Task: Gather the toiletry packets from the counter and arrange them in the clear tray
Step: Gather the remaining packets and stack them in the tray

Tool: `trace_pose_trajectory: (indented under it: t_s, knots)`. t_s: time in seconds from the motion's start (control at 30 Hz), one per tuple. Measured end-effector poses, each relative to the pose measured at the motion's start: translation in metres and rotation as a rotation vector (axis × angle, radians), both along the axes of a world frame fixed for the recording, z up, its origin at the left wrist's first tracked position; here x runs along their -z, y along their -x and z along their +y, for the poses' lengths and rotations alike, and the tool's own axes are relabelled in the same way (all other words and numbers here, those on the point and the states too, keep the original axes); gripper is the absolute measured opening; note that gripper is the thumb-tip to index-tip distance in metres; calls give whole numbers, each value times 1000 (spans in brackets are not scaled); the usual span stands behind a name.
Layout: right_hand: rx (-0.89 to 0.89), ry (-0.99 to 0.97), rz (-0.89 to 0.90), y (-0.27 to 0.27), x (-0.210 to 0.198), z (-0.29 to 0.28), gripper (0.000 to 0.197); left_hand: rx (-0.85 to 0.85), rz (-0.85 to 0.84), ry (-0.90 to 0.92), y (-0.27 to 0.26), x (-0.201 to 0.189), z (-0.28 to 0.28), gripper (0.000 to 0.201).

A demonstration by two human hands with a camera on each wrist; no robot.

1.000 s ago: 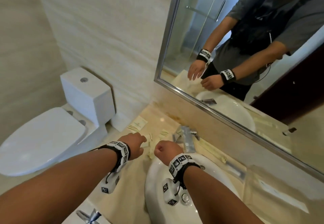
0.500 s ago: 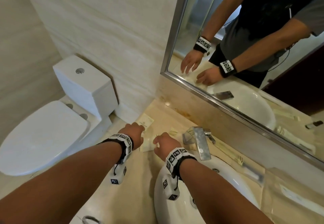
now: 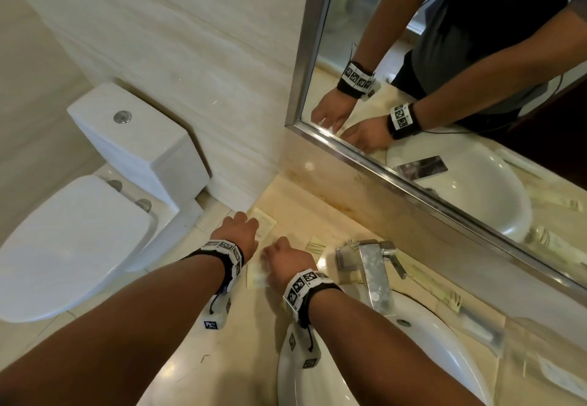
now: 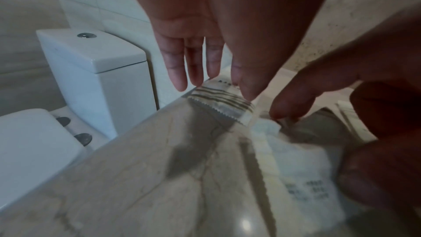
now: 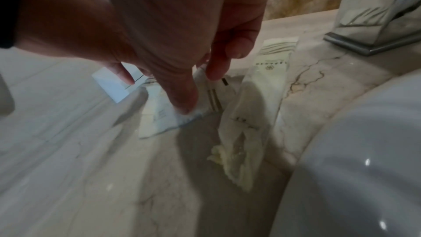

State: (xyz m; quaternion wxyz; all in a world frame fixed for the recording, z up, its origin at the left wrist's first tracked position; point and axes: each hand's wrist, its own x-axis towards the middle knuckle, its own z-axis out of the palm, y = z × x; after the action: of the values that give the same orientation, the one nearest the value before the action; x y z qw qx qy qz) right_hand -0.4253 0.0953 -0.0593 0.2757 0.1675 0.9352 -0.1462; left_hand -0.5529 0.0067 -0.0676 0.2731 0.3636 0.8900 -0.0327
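Observation:
Several pale toiletry packets lie on the marble counter [image 3: 295, 208] left of the faucet. My left hand [image 3: 246, 224] [image 4: 216, 87] reaches to the far left corner, fingers straight, tips at the striped end of a packet [image 4: 222, 102]. Beside it, my right hand [image 3: 279, 253] [image 5: 200, 93] pinches a white printed packet [image 5: 159, 120] [image 4: 296, 159] between thumb and forefinger. A longer packet [image 5: 262, 96] [image 3: 316, 243] lies next to the basin. The clear tray [image 3: 524, 332] sits at the counter's right end, far from both hands.
A chrome faucet [image 3: 371, 272] stands over the white basin [image 3: 428, 358] just right of my right hand. More packets lie behind the basin [image 3: 451, 300]. The mirror [image 3: 444, 72] backs the counter. A toilet [image 3: 127, 158] stands beyond the counter's left edge.
Both hands have moved forward and left from the basin's edge down to the packets. The left fist has opened out, and the right hand has closed its fingers on the white packet.

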Motion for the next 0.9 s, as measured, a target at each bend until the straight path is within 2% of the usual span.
trace_pose_trajectory:
  t_s: [0.17, 0.33, 0.53, 0.63, 0.7, 0.77, 0.83, 0.9]
  knots:
    - [-11, -30, 53, 2, 5, -3, 42, -64, 13, 29, 4, 1, 10, 41]
    - [27, 2, 145, 1, 0, -10, 31, -243, -114, 17, 7, -3, 10, 52]
    - [102, 32, 278, -13, -13, -5, 40, -221, -206, 46, -6, -10, -7, 43]
    - [245, 118, 253, -25, -22, -2, 41, -226, -289, -84, -17, -17, -14, 51]
    - [389, 249, 274, -34, -31, 2, 35, -237, -386, -176, -26, -28, -15, 41]
    - [526, 411, 353, -46, -42, 4, 27, -331, -520, -302, -41, -43, -15, 18]
    - [610, 532, 414, -60, -50, 4, 18, -445, -703, -403, -55, -58, -17, 14]
    - [690, 611, 456, -76, -54, 2, 13, -482, -848, -406, -68, -73, -19, 14]
